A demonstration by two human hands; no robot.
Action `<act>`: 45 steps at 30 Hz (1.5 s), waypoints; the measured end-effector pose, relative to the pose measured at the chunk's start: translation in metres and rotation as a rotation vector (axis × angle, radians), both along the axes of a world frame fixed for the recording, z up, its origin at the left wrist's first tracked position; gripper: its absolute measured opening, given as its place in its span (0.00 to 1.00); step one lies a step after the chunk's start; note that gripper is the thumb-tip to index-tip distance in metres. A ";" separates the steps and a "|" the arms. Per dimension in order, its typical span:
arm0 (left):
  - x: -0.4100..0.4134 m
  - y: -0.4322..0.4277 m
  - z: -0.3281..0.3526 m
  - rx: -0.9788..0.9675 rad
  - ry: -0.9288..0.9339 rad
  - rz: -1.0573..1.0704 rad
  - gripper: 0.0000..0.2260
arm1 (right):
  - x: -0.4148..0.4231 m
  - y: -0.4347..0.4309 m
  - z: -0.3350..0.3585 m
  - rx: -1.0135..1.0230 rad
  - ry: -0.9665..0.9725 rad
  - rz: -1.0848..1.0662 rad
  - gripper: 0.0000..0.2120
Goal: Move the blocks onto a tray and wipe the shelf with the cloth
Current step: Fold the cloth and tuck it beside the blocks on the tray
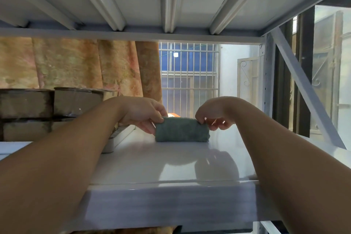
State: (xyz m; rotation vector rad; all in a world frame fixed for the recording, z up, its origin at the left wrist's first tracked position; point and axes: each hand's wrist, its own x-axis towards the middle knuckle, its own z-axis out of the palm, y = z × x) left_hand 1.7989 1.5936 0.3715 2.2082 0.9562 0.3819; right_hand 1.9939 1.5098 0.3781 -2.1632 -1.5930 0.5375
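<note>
Both bare forearms reach from the lower corners of the frame toward its middle. The left hand (pixel 141 113) pinches with thumb over fingers, knuckles up. The right hand (pixel 215 115) bends down at the wrist, fingertips (pixel 201 120) curled in a pinch.

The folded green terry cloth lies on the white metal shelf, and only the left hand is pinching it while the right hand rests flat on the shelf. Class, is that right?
Not quite. The head view shows both hands at the folded green terry cloth: the left hand grips its left end and the right hand pinches its right end. The cloth does lie on the white metal shelf.
</note>
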 end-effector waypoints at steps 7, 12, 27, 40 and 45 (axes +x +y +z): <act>0.015 -0.001 -0.009 0.206 0.103 0.140 0.07 | -0.005 0.011 -0.009 -0.031 -0.147 -0.049 0.07; 0.027 -0.010 -0.011 0.274 0.182 0.229 0.10 | -0.008 0.014 -0.014 -0.048 -0.181 -0.049 0.09; 0.028 -0.006 -0.018 0.335 0.333 0.258 0.12 | -0.013 0.020 -0.019 0.086 -0.169 0.086 0.12; 0.023 0.001 -0.016 0.241 0.081 0.232 0.10 | -0.014 0.015 -0.015 0.100 0.075 0.188 0.11; 0.015 0.005 -0.004 0.160 -0.408 0.155 0.14 | -0.011 0.015 -0.010 0.431 0.299 0.172 0.04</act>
